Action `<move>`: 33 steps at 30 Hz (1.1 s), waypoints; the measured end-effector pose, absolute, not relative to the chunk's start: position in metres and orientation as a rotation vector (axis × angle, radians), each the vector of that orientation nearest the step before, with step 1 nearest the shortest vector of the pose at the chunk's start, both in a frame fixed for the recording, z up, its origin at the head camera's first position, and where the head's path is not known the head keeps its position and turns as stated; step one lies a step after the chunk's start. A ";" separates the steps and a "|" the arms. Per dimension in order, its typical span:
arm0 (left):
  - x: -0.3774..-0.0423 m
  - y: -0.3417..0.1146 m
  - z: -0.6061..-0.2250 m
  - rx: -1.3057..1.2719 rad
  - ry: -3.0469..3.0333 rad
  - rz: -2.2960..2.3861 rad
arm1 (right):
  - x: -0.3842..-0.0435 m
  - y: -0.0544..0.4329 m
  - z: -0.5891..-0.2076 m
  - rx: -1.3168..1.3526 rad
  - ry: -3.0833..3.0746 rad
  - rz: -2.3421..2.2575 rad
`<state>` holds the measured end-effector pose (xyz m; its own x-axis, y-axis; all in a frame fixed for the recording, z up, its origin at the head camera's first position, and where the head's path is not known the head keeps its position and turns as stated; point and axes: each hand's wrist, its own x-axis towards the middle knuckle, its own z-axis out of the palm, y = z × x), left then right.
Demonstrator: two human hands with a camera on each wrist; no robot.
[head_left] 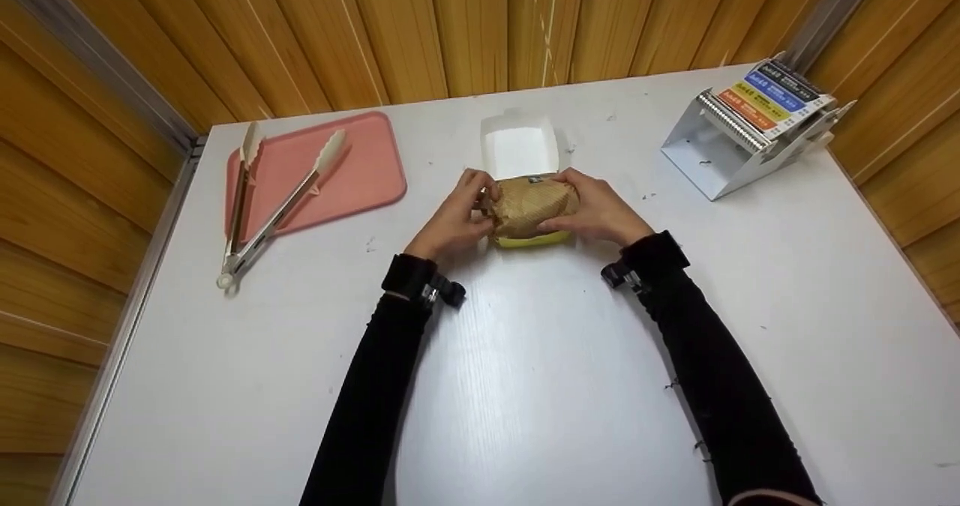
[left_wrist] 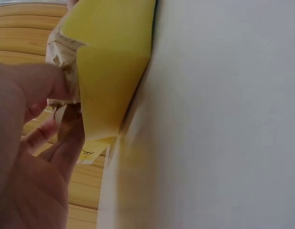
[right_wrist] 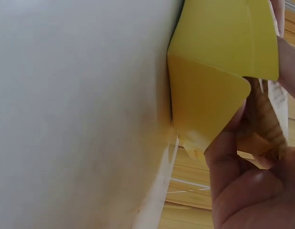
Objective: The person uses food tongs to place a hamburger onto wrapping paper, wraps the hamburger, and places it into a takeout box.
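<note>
A rounded bundle wrapped in patterned brown paper (head_left: 532,206) sits in the bottom half of a small yellow takeaway box (head_left: 532,242). The box's lid stands open behind it, showing a white inside (head_left: 519,146). My left hand (head_left: 456,217) holds the bundle's left end, where the paper is crumpled. At the other end my right hand (head_left: 596,210) grips it, thumb on the near side and fingers on the far side. Both wrist views show the yellow side walls (left_wrist: 109,86) low on the table, with wrapping paper (right_wrist: 266,114) rising above the rim.
Metal tongs (head_left: 281,205) with pale tips lie spread on a pink tray (head_left: 360,169) at the left. A metal label dispenser (head_left: 750,131) with coloured label rolls stands at the back right. Wood-panelled walls (head_left: 472,26) border the white table (head_left: 525,386).
</note>
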<state>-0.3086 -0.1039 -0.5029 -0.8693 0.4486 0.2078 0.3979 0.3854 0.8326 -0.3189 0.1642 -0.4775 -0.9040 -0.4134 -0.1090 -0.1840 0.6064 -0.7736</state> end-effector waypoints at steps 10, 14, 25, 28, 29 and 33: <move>-0.301 -0.115 -0.481 0.751 2.752 1.106 | -0.318 0.167 -0.477 -0.512 2.576 -1.124; -0.294 -0.108 -0.470 0.731 2.808 0.977 | -0.319 0.169 -0.477 -0.557 2.625 -1.074; -0.282 -0.081 -0.473 0.631 2.889 1.063 | -0.320 0.163 -0.474 -0.586 2.704 -0.878; -0.284 -0.081 -0.477 0.608 2.900 1.068 | -0.319 0.159 -0.473 -0.577 2.716 -0.843; -0.285 -0.082 -0.478 0.615 2.900 1.058 | -0.319 0.158 -0.473 -0.574 2.720 -0.838; -0.289 -0.084 -0.483 0.658 2.876 1.068 | -0.320 0.156 -0.473 -0.579 2.727 -0.838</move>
<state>-0.2885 -0.0842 -0.4830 -0.9120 0.3858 0.1390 0.3830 0.6802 0.6251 -0.3197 0.1564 -0.4727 -0.8953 -0.4338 -0.1010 -0.3021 0.7581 -0.5779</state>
